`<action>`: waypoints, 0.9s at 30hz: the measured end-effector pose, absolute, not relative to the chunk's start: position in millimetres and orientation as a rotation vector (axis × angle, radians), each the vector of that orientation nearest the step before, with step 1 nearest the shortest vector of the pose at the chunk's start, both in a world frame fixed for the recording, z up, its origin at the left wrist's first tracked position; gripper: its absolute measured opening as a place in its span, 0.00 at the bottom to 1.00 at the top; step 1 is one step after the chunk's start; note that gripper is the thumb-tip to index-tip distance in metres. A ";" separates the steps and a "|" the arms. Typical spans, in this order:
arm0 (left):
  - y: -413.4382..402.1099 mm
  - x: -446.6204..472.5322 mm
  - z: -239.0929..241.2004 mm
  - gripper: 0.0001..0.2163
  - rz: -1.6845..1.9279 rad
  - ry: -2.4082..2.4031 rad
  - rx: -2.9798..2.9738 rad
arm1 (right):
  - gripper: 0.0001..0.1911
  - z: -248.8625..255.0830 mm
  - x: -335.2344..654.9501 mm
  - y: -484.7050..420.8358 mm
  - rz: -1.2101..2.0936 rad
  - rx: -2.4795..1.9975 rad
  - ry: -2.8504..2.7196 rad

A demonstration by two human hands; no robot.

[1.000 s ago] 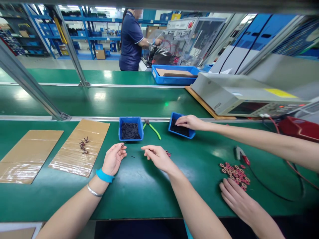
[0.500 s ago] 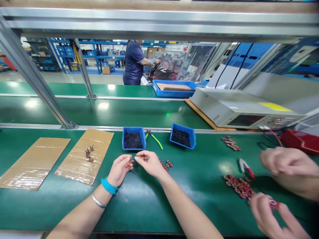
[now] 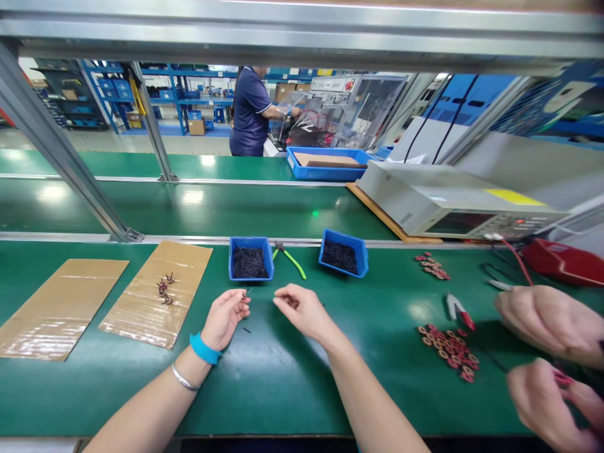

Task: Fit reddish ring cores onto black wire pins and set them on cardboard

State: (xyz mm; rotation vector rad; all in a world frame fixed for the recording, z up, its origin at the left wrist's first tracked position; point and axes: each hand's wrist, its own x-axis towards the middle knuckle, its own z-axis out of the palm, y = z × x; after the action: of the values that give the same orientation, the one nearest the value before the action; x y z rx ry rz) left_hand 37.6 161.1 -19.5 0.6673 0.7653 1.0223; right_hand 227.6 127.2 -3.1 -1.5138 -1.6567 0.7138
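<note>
Both of my hands hover low over the green bench top (image 3: pixel 283 377), just in front of the two blue bins. My left hand (image 3: pixel 225 318), with a blue wristband (image 3: pixel 204 348) and a thin bracelet on that wrist, pinches a tiny dark part (image 3: pixel 245 294) between thumb and fingertips, and that part sits just short of the left bin's front edge. My right hand (image 3: pixel 302 311) is loosely curled, thumb and forefinger drawn toward each other; whether anything is caught between them I cannot tell. One small black piece (image 3: pixel 246 329) lies on the bench between my hands. Straight ahead, the left blue bin (image 3: pixel 251 258) is filled with short black sleeve-like pieces lying in a heap. Beside it rest green-handled pliers (image 3: pixel 290 258), and past those the right blue bin (image 3: pixel 343 256), tilted a little, holds a darker heap of similar small black bits. To my left, a taped cardboard sheet (image 3: pixel 155 296) carries a small cluster of finished dark parts (image 3: pixel 163 288), and a second, bare sheet lies further left. On my right, a co-worker's two hands (image 3: pixel 547 352) work near a pile of red and tan rings (image 3: pixel 448 349), with a smaller group of rings (image 3: pixel 431 265) further back on the bench.
</note>
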 end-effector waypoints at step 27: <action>151.4 39.5 -16.8 0.15 0.943 0.768 0.709 | 0.34 -15.9 193.7 142.5 1.417 -1.178 -0.881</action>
State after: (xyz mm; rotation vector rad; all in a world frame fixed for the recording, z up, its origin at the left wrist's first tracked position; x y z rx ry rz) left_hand 39.5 151.4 -16.8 0.7093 0.7681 0.9431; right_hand 193.7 142.5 -15.9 -1.1780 -0.8814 1.4170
